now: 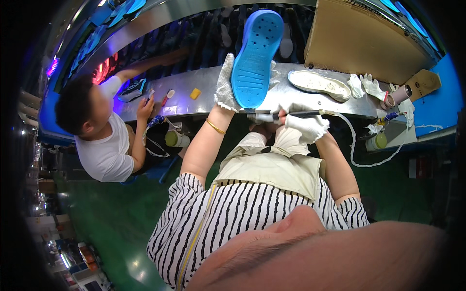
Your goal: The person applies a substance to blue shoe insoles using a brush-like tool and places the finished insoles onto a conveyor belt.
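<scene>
A blue shoe sole (251, 72) stands tilted up over the bench edge, its hole-dotted end at the top and its ribbed end towards me. My left hand (225, 88), in a white knit glove, grips it, with the thumb side along its left edge and fingertips showing past its right edge. Below and right of the sole, my right hand (307, 127), also gloved but with bare fingertips, is closed around a black-handled brush (305, 115). Its pale head points left, just under the sole's lower end; whether they touch I cannot tell. A clear hose runs from the handle's right end.
A white shoe upper (319, 85) lies on the metal bench (194, 80), near spare white gloves (373, 88) and a tumbler (402, 93). Cardboard (364, 39) stands behind. Rows of shoe parts fill the dark rack beyond. At left, a seated co-worker (104, 145) reaches towards the rack.
</scene>
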Motion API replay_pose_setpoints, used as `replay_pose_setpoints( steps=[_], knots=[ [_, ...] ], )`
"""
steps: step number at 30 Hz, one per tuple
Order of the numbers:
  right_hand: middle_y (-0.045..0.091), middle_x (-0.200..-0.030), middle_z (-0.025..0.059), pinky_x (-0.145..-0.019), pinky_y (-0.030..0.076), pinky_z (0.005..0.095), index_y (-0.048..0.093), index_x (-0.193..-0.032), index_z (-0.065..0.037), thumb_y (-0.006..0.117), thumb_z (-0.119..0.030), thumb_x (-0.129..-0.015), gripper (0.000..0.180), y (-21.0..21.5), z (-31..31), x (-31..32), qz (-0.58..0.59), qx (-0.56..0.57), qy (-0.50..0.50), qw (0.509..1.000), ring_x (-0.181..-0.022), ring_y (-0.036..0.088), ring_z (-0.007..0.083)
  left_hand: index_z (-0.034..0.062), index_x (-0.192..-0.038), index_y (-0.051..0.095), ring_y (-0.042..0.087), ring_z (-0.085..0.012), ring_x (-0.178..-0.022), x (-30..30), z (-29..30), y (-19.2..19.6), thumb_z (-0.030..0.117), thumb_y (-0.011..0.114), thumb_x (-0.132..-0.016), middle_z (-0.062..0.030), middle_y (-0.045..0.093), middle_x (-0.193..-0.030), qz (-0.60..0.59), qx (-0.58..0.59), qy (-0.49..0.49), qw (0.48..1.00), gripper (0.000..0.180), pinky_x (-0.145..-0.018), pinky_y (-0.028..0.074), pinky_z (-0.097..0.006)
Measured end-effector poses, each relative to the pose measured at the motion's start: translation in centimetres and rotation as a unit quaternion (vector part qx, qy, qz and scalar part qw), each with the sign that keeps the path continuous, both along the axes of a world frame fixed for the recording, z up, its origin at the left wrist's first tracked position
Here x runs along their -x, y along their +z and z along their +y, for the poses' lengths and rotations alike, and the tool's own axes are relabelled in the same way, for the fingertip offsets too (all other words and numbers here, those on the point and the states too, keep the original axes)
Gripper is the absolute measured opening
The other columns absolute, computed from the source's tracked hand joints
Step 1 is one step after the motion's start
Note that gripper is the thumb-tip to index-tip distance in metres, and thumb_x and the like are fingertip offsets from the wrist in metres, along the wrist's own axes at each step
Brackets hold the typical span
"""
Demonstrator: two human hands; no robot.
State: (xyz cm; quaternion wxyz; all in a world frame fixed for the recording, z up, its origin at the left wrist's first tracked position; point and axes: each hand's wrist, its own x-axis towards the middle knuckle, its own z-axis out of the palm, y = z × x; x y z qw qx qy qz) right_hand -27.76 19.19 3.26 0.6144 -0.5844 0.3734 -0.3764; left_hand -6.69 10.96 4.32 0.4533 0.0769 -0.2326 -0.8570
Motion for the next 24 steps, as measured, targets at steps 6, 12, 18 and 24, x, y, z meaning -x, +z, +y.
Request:
replay_pose_setpoints(
  steps=[6,12,18,24],
  knots=[
    [0.058,-0.094,0.0071,-0.074,0.050,0.0288,0.056,-0.089,-0.004,0.062,0.002,-0.076,0.016,0.9,-4.1,0.3,0.009,0.402,-0.022,0.915,-0.080,0.058,0.0144,-0.0007,-0.124,0.052,0.062,-0.0322,-0.101,1.1,-3.6,-1.5,0.048,0.042,-0.094,-0.0202,0.060,-0.116,-0.065,-0.071,-0.050,0.994,0.058,-0.089,0.050,-0.045],
    [0.062,-0.086,0.0074,-0.071,0.053,0.0279,0.059,-0.086,-0.004,0.063,0.001,-0.071,0.016,0.0,-5.4,0.4,0.027,0.117,0.023,0.992,-0.081,0.060,0.0153,-0.0025,-0.117,0.056,0.067,-0.0257,-0.085,1.8,-6.3,-2.9,0.045,0.046,-0.094,-0.0192,0.064,-0.104,-0.180,-0.084,-0.118,0.973,0.054,-0.073,0.057,-0.036],
    [0.065,-0.085,0.0054,-0.078,0.050,0.0292,0.062,-0.076,-0.005,0.063,-0.004,-0.066,0.011,1.2,-7.3,3.4,0.090,0.081,0.088,0.989,-0.081,0.060,0.0150,-0.0006,-0.120,0.054,0.067,-0.0237,-0.083,3.6,-6.4,-3.0,0.046,0.050,-0.092,-0.0178,0.065,-0.103,-0.303,-0.083,-0.177,0.933,0.055,-0.068,0.058,-0.033],
    [0.063,-0.086,0.0040,-0.078,0.048,0.0269,0.063,-0.083,-0.007,0.064,-0.008,-0.066,0.016,-1.3,-7.7,4.0,0.092,0.176,0.064,0.978,-0.080,0.059,0.0155,0.0001,-0.117,0.057,0.067,-0.0224,-0.078,3.7,-7.3,-3.5,0.045,0.051,-0.092,-0.0165,0.066,-0.099,-0.292,-0.067,-0.248,0.921,0.052,-0.065,0.058,-0.032]
  ],
)
